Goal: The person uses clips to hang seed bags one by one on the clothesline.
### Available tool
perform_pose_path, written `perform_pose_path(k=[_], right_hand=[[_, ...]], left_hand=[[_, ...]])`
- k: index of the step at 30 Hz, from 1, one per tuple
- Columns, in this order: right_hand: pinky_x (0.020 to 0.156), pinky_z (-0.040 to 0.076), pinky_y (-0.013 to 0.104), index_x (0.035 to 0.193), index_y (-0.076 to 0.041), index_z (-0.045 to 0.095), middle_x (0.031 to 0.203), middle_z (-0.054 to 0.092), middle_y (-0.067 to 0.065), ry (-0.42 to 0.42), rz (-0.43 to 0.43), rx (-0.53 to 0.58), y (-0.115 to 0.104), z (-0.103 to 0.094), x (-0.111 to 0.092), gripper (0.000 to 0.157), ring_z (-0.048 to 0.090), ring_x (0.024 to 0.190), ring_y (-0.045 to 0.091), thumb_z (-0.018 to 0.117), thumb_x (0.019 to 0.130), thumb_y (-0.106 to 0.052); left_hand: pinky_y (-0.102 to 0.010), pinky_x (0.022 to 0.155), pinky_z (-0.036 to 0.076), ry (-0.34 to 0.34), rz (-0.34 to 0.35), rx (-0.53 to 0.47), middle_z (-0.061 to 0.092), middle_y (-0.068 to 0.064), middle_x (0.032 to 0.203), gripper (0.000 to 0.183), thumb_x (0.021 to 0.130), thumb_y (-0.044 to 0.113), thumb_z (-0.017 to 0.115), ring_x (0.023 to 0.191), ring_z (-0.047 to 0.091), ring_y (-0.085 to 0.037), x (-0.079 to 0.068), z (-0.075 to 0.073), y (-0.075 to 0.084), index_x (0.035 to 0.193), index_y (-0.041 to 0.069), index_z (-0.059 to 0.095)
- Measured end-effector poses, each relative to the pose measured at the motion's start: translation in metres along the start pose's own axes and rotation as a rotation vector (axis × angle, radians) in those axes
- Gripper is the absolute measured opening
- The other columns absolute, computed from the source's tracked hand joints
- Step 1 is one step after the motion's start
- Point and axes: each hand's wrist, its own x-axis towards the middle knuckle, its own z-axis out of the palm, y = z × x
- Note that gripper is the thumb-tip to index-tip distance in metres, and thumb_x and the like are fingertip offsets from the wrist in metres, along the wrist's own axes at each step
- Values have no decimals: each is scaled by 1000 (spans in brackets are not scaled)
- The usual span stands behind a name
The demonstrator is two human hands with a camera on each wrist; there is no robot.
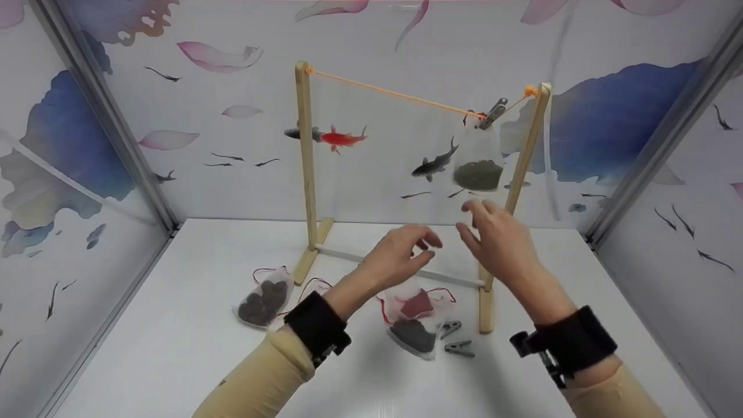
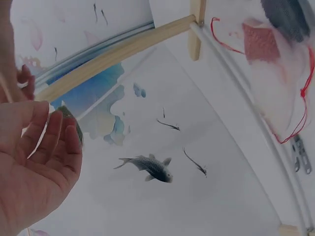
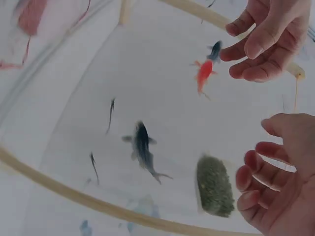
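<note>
A sheer drawstring bag with dark green contents (image 1: 478,175) hangs from an orange cord (image 1: 395,94), held near the right post by a metal clothespin (image 1: 493,113). Just below that bag is my right hand (image 1: 504,239), its fingers loosely bent and nothing in them. My left hand (image 1: 396,255) hovers to its left, likewise holding nothing, fingers relaxed. In the right wrist view both hands, right (image 3: 285,172) and left (image 3: 273,39), are apart from each other, and the green-filled bag (image 3: 215,186) is beside the right fingertips.
A wooden frame (image 1: 306,157) carries the cord, with a white bar along its base. Sheer bags with dark (image 1: 264,303), pink (image 1: 417,303) and grey (image 1: 413,338) contents lie on the white table (image 1: 197,249). Two clothespins (image 1: 460,348) lie near the right foot.
</note>
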Motion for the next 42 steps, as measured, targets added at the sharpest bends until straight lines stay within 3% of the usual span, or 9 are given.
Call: perform_pose_path(k=[7, 11, 15, 19, 25, 29, 33, 42], right_hand=[[59, 46, 31, 105, -5, 64, 79, 66, 5, -427, 104, 227, 14, 50, -71, 20, 57, 67, 14, 72, 91, -17], [63, 46, 32, 107, -5, 64, 81, 65, 5, -540, 230, 288, 20, 74, -110, 26, 56, 71, 13, 77, 86, -14], [67, 47, 36, 111, -7, 62, 89, 63, 6, -548, 352, 255, 20, 94, -137, 37, 57, 78, 17, 82, 80, -13], [74, 51, 43, 115, -7, 62, 96, 60, 9, -553, 412, 230, 19, 108, -151, 44, 60, 85, 21, 83, 77, -8], [82, 51, 46, 106, -7, 66, 97, 58, 7, -582, 468, 215, 18, 117, -159, 31, 56, 89, 21, 79, 79, 0], [80, 49, 40, 95, -8, 66, 91, 57, 3, -562, 432, 248, 19, 118, -163, 22, 52, 85, 17, 77, 80, 2], [73, 48, 31, 94, -8, 64, 89, 60, 0, -570, 356, 354, 17, 115, -163, 16, 52, 82, 13, 76, 85, -4], [66, 46, 22, 100, -16, 63, 93, 64, -6, -513, 180, 525, -4, 113, -154, 12, 53, 82, 5, 70, 94, -23]], left_hand=[[-26, 85, 55, -95, -13, -17, 72, -4, 110, 16, 100, 17, 60, 100, 69, -17, -61, 19, -23, 113, 11, 67], [-23, 83, 54, -134, -51, -84, 72, -4, 109, 17, 99, 19, 62, 97, 69, -16, -84, 38, -40, 113, 10, 67], [-22, 83, 54, -153, -119, -145, 72, -4, 109, 18, 98, 18, 64, 97, 69, -13, -97, 63, -56, 113, 9, 67], [-21, 85, 53, -176, -181, -186, 71, -2, 108, 19, 97, 18, 66, 97, 67, -8, -100, 86, -61, 113, 9, 67], [-19, 83, 52, -210, -218, -175, 71, 0, 106, 19, 96, 20, 67, 92, 62, -1, -98, 109, -60, 112, 11, 70], [-16, 79, 51, -215, -202, -132, 71, 0, 102, 17, 95, 17, 69, 88, 60, 1, -99, 119, -59, 110, 11, 71], [-16, 80, 51, -196, -192, -141, 71, 0, 103, 20, 92, 13, 71, 90, 62, -1, -100, 125, -56, 112, 10, 71], [-17, 83, 53, -50, -148, -157, 71, 0, 106, 22, 92, 16, 72, 95, 65, -3, -99, 124, -56, 114, 12, 71]])
